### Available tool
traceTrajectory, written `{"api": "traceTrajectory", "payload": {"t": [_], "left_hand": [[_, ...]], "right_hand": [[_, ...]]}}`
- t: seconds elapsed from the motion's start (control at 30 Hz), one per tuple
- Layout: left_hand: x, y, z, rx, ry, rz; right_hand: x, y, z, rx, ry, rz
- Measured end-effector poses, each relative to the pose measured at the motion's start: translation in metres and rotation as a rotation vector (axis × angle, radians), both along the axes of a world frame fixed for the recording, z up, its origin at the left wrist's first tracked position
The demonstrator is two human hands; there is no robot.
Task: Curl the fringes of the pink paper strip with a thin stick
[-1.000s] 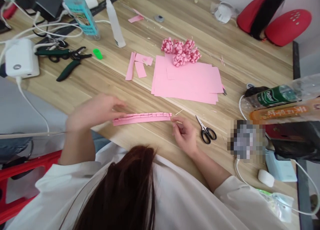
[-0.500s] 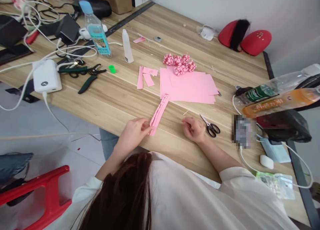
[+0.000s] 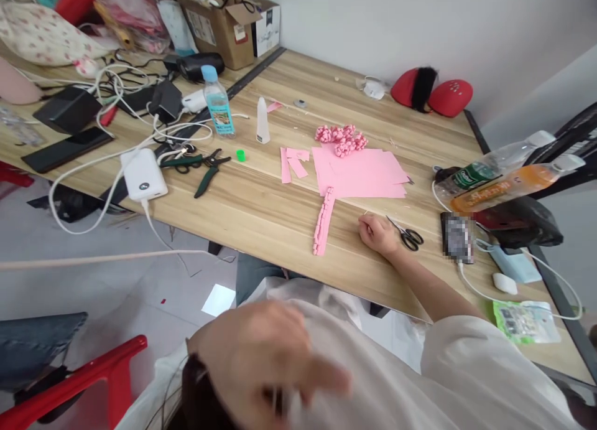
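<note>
My left hand (image 3: 275,355) is raised off the table in front of my chest, close to the camera and smeared by motion. Its fingers do not show clearly. Resting on the tabletop, my right hand (image 3: 377,233) has its fingers curled closed; their inside is hidden. Black-handled scissors (image 3: 410,237) lie just right of it. To its left is a pink paper strip (image 3: 325,221) with a row of small pink folded pieces along it, touched by neither hand. Pink paper sheets (image 3: 368,175) lie beyond, with a cluster of pink paper balls (image 3: 342,139) at their back edge.
Loose pink strips (image 3: 285,165), a green cap (image 3: 240,155), a white squeeze bottle (image 3: 262,122) and green-handled pliers (image 3: 205,178) lie left of the sheets. A white power bank (image 3: 144,175) trails cables. Drink bottles (image 3: 508,187) lean at the right. A red stool (image 3: 116,368) stands lower left.
My left hand has let go of the pink strip and come up toward my chest. The view has shifted left and tilted up. My right hand stays curled beside the scissors.
</note>
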State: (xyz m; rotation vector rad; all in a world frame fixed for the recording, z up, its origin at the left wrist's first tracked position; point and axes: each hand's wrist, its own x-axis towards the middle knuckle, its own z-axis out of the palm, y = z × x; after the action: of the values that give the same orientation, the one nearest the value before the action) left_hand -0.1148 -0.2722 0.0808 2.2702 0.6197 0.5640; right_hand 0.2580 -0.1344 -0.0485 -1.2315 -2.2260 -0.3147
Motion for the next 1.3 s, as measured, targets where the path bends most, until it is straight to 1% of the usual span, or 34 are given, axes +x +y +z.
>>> {"api": "traceTrajectory", "payload": {"t": [0.03, 0.07, 0.1, 0.13, 0.17, 0.2, 0.23, 0.3, 0.37, 0.47, 0.53, 0.6, 0.7, 0.73, 0.77, 0.83, 0.93, 1.0, 1.03, 1.07, 1.1, 1.13, 1.17, 1.2, 1.3], "left_hand": [[0.001, 0.015, -0.005, -0.019, -0.038, -0.075], [0.002, 0.03, -0.012, -0.116, -0.052, -0.095], [0.003, 0.044, -0.021, -0.183, -0.042, -0.024], [0.004, 0.057, -0.032, -0.194, 0.007, 0.072], [0.005, 0.068, -0.043, -0.134, 0.065, 0.212], [0.005, 0.077, -0.054, -0.031, 0.148, 0.324], [0.005, 0.084, -0.065, 0.069, 0.243, 0.364], [0.003, 0.091, -0.082, 0.205, 0.382, 0.402], [-0.001, 0.092, -0.091, 0.274, 0.453, 0.381], [-0.005, 0.089, -0.095, 0.315, 0.488, 0.352], [-0.007, 0.088, -0.095, 0.33, 0.493, 0.352], [-0.007, 0.088, -0.096, 0.34, 0.494, 0.351], [-0.006, 0.09, -0.097, 0.344, 0.499, 0.337], [-0.006, 0.09, -0.097, 0.344, 0.505, 0.332], [-0.005, 0.091, -0.097, 0.344, 0.513, 0.328], [-0.004, 0.091, -0.096, 0.344, 0.522, 0.332], [-0.004, 0.09, -0.095, 0.337, 0.502, 0.383], [-0.003, 0.09, -0.095, 0.327, 0.483, 0.429], [-0.001, 0.09, -0.094, 0.322, 0.476, 0.443], [0.0, 0.09, -0.094, 0.313, 0.47, 0.46], [0.003, 0.09, -0.094, 0.305, 0.46, 0.494], [0.006, 0.092, -0.095, 0.29, 0.456, 0.538], [0.01, 0.093, -0.095, 0.269, 0.453, 0.612], [0.014, 0.095, -0.096, 0.244, 0.455, 0.706], [0.026, 0.103, -0.099, 0.177, 0.486, 0.969]], "right_hand": [[-0.001, -0.001, -0.001, 0.006, -0.005, -0.026], [-0.002, -0.001, -0.001, 0.013, -0.008, -0.052], [-0.002, -0.002, -0.002, 0.02, -0.011, -0.077], [-0.002, -0.002, -0.003, 0.026, -0.015, -0.098], [-0.003, -0.002, -0.003, 0.03, -0.019, -0.116], [-0.003, -0.002, -0.004, 0.034, -0.025, -0.13], [-0.003, -0.002, -0.004, 0.038, -0.03, -0.15], [-0.003, -0.002, -0.005, 0.037, -0.046, -0.186], [-0.004, -0.002, -0.005, 0.025, -0.065, -0.219], [-0.006, -0.004, -0.003, -0.013, -0.102, -0.252], [-0.01, -0.006, 0.002, -0.046, -0.129, -0.238], [-0.019, -0.008, 0.007, -0.085, -0.153, -0.182], [-0.039, -0.007, 0.013, -0.153, -0.178, -0.039], [-0.047, -0.007, 0.015, -0.183, -0.18, 0.021], [-0.054, -0.007, 0.016, -0.248, -0.172, 0.127], [-0.067, -0.008, 0.019, -0.344, -0.177, 0.273], [-0.082, -0.014, 0.022, -0.406, -0.187, 0.422], [-0.089, -0.013, 0.027, -0.428, -0.215, 0.525], [-0.092, -0.008, 0.03, -0.429, -0.211, 0.56], [-0.094, 0.001, 0.034, -0.434, -0.19, 0.564], [-0.095, 0.014, 0.038, -0.448, -0.149, 0.549], [-0.095, 0.032, 0.042, -0.47, -0.084, 0.486], [-0.095, 0.054, 0.047, -0.487, 0.0, 0.356], [-0.095, 0.079, 0.05, -0.483, 0.04, 0.27], [-0.098, 0.158, 0.055, -0.48, 0.107, 0.12]]}}
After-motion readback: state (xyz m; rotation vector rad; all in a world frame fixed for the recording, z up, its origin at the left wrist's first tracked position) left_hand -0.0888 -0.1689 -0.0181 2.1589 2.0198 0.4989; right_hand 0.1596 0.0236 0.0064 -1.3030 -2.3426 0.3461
